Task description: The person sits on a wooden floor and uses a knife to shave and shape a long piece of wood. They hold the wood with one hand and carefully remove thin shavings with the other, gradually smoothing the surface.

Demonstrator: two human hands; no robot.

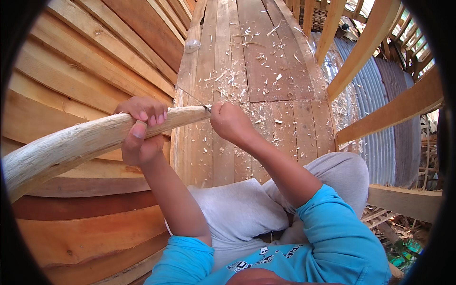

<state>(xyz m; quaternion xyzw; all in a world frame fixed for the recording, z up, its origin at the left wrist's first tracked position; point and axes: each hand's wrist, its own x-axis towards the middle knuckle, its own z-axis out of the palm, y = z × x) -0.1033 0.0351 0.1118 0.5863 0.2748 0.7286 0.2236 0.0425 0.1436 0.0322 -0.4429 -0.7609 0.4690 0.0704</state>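
Observation:
A long, pale, peeled wooden pole (71, 145) comes in from the left edge and narrows to a tip in front of me. My left hand (142, 128) is wrapped around it a short way back from that tip, thumb on the near side and fingers over the top. Right at the tip, my right hand (228, 121) is closed in a fist around a knife, whose handle the fist hides. The thin dark blade (192, 97) points away to the upper left and crosses the pole's end.
Pale wood shavings (266, 61) lie scattered over the plank floor (216, 161). A wall of overlapping boards (85, 57) rises on the left. Wooden rails (365, 52) stand on the right, with corrugated metal sheets (368, 109) beyond. A small clear plastic item (192, 45) rests by the wall.

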